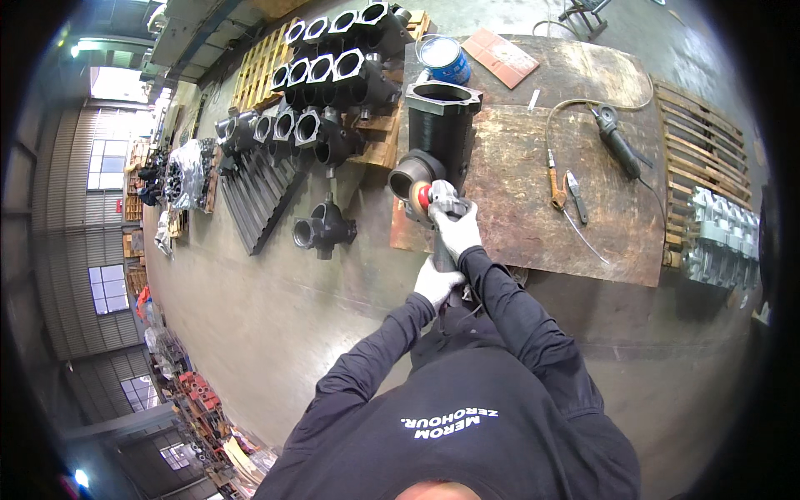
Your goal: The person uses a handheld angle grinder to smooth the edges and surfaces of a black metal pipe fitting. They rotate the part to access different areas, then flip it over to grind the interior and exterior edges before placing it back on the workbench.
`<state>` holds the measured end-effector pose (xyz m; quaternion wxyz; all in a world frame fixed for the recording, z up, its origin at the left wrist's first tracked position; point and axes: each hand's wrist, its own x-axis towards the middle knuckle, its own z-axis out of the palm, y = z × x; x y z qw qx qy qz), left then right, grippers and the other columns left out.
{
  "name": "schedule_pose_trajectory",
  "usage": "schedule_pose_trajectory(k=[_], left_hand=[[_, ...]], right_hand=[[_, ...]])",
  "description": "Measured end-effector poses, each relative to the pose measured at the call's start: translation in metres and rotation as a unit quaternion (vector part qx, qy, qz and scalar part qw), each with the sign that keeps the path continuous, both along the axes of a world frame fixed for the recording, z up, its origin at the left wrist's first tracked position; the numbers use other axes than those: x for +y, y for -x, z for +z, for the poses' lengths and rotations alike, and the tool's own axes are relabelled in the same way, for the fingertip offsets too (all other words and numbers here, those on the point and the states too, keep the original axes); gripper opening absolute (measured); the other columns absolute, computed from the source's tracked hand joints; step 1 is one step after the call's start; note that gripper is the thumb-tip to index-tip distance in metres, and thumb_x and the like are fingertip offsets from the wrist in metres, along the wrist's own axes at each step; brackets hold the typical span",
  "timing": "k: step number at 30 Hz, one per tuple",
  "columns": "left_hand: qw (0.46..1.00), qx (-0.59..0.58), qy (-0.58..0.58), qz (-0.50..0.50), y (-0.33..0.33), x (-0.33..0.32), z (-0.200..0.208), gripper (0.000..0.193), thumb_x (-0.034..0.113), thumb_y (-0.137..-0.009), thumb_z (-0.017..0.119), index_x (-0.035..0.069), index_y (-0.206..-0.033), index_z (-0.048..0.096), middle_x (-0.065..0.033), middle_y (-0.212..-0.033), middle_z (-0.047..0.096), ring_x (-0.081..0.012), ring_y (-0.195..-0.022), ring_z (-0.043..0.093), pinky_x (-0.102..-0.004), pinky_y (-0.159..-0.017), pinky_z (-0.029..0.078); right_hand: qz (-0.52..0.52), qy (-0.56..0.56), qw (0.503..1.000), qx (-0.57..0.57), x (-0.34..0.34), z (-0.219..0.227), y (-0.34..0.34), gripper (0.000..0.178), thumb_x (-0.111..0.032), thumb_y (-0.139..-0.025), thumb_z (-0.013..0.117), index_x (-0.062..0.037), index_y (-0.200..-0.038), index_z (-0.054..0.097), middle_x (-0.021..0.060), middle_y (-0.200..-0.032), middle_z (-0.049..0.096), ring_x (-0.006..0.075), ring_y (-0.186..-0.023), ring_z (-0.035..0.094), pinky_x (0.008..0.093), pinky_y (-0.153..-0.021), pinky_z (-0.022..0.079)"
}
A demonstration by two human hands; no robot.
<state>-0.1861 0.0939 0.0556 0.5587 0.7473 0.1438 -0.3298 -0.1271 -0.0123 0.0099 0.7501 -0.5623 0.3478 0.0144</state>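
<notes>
Black casting sits at the desk's left edge; left hand and right hand clasp the grinder, disc by the port; a snag could kick the disc, gouging the port or nudging the casting off that edge.

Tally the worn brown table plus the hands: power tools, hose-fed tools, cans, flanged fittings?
Grey power tool with red disc, black corded power tool: 2
Orange-handled hose-fed tool: 1
Round blue can: 1
Black flanged pipe fitting: 1
Total: 5
</notes>
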Motion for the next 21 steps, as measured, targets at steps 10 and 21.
schedule_pose_trajectory(k=[10, 21], left_hand=[[0.998, 0.066, 0.0, 0.018, 0.006, -0.006, -0.001, 0.053, 0.006, -0.07, 0.077, -0.004, -0.115, 0.053, -0.0134, -0.1, 0.065, -0.0224, -0.087, 0.065, -0.0368, -0.08, 0.055], [0.999, 0.004, -0.041, 0.023, -0.032, -0.027, 0.005, 0.043, 0.004, -0.075, 0.073, -0.003, -0.111, 0.051, -0.0132, -0.086, 0.065, -0.0241, -0.066, 0.067, -0.0373, -0.059, 0.057]], right_hand=[[0.013, -0.005, 0.999, 0.037, -0.005, -0.007, 0.01, 0.087, -0.038, -0.078, 0.084, 0.0027, -0.136, 0.034, 0.0192, -0.126, 0.058, 0.0257, -0.115, 0.06, 0.0361, -0.099, 0.048], [0.013, -0.062, 0.998, 0.004, -0.028, 0.007, -0.036, 0.09, -0.037, -0.076, 0.085, 0.0024, -0.138, 0.033, 0.02, -0.129, 0.056, 0.0253, -0.118, 0.058, 0.0358, -0.1, 0.048]])
